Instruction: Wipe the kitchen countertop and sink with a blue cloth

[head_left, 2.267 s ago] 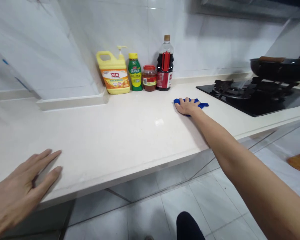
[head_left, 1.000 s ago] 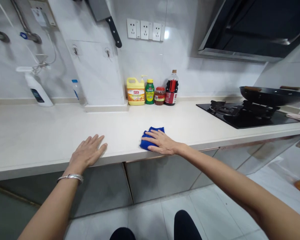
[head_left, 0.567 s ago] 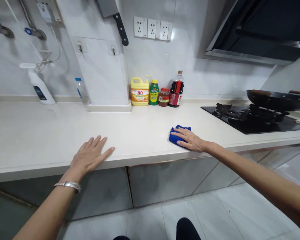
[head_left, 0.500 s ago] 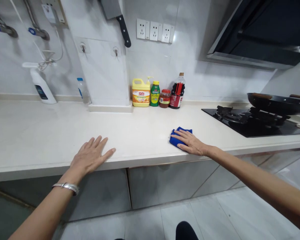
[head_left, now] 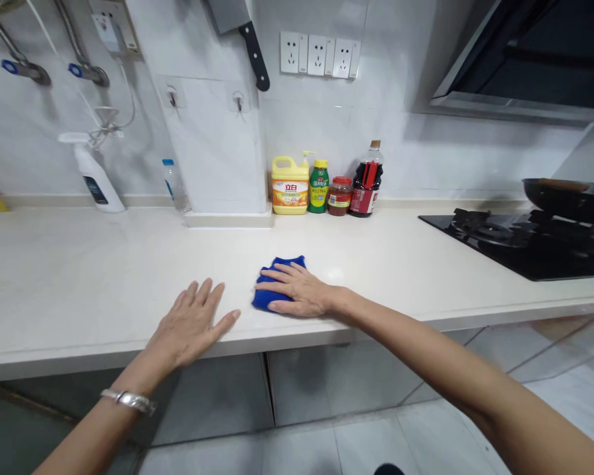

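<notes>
Head view: we see our right hand (head_left: 297,297) lying on the blue cloth (head_left: 266,300) on the counter (head_left: 79,264).
Cloth place: in front of the yellow jug (head_left: 290,186), a shade to its left, near the counter's front edge.
Cloth axis: the bunch runs from front-left back toward the jug.
Right grip: fingers spread flat, pressing down rather than curled round it, tips pointing left.
Left hand (head_left: 193,323): palm down, splayed, holding nothing, further left of the jug, just beside the cloth but apart.
Nearer hand: the right, already on it.
Change: half a second ago cloth and right hand lay right of the jug; now they sit left of its line. Our left hand has stayed planted.
</notes>
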Demonstrator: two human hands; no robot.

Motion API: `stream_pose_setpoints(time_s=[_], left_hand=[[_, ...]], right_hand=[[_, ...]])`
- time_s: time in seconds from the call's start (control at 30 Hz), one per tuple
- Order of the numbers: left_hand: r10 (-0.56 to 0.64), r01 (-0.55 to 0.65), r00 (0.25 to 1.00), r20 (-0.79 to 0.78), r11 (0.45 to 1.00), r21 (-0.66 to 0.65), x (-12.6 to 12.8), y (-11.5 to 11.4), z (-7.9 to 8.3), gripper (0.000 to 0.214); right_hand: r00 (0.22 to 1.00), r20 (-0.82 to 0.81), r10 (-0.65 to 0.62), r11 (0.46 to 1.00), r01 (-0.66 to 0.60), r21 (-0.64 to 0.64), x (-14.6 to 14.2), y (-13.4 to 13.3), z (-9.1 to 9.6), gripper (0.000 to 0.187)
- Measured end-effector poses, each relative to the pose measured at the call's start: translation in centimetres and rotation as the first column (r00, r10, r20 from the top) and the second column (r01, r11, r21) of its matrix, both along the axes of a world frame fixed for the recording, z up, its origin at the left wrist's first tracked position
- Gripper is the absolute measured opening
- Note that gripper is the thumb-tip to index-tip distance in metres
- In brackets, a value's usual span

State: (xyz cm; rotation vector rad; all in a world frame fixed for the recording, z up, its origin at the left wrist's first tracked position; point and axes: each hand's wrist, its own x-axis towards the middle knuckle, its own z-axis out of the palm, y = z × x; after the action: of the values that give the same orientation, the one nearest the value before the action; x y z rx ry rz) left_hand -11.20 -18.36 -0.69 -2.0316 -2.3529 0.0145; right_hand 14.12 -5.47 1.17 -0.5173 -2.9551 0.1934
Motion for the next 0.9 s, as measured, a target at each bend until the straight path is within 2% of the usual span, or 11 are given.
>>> stream_pose_setpoints(time_s=[0.2,0.3,0.4,0.57,0.77,0.9], left_hand=[[0.004,-0.005,1.0,0.029,0.999,0.038,0.0,-0.4,0.0,0.095],[-0.012,0.009,0.999,0.048,0.997,0.077,-0.3,-0.4,-0.3,0.097],[-0.037,0.028,0.997,0.067,0.992,0.126,-1.0,-0.4,-0.9,0.097],[-0.026,0.015,0.997,0.067,0.986,0.163,-2.5,-0.5,-2.0,0.089],[0.017,-0.034,0.995,0.103,0.986,0.165,-4.2,-0.4,-3.2,0.092],[-0.017,-0.006,0.995,0.094,0.971,0.24,-5.5,-0.5,-4.3,0.082]], right_hand=[[1.0,0.006,-0.02,1.0,0.02,-0.01,-8.3,5.0,-0.2,0.062],[0.998,0.006,-0.066,0.998,0.066,-0.007,-10.7,8.3,-0.4,0.064],[0.995,-0.001,-0.099,0.995,0.099,-0.003,-11.7,11.5,-0.5,0.065],[0.973,-0.005,-0.231,0.973,0.231,-0.01,-10.3,16.1,-0.3,0.065],[0.907,0.007,-0.421,0.907,0.421,-0.002,-5.6,21.0,-0.3,0.066],[0.872,0.006,-0.49,0.872,0.49,0.003,-2.1,23.6,-0.4,0.067]])
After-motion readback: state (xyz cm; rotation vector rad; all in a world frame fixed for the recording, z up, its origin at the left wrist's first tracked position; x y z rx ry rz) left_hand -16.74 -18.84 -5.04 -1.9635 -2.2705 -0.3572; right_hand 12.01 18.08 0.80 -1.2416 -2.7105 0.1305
